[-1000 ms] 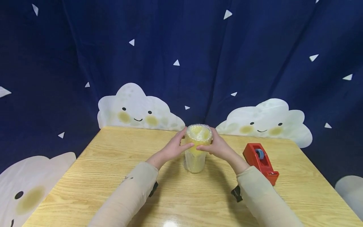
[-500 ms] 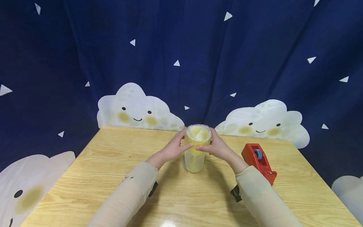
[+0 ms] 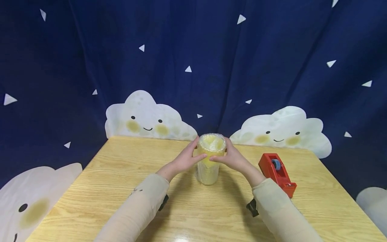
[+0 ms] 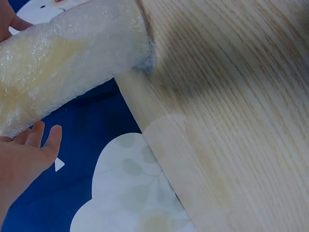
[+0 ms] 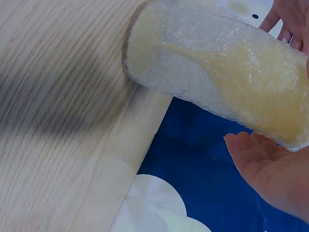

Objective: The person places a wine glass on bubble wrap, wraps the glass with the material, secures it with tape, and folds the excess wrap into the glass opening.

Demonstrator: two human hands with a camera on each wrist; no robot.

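Observation:
A tall cylinder in clear bubble wrap, with something yellow showing through it, stands upright on the wooden table. My left hand holds its upper part from the left, thumb across the front. From the right, my right hand grips the same upper part, its thumb nearly meeting the left one. The left wrist view shows the wrapped cylinder with fingers at both sides. In the right wrist view, the wrapping looks clear and crinkled over the yellow shape. What lies inside cannot be made out.
A red tape dispenser with a blue-cored roll sits to the right, beside my right forearm. The pale wooden table ends at the back against a dark blue curtain printed with clouds and white triangles.
Both hands keep their hold on the wrapped cylinder, and it stays in place. Only the head view shifts very slightly.

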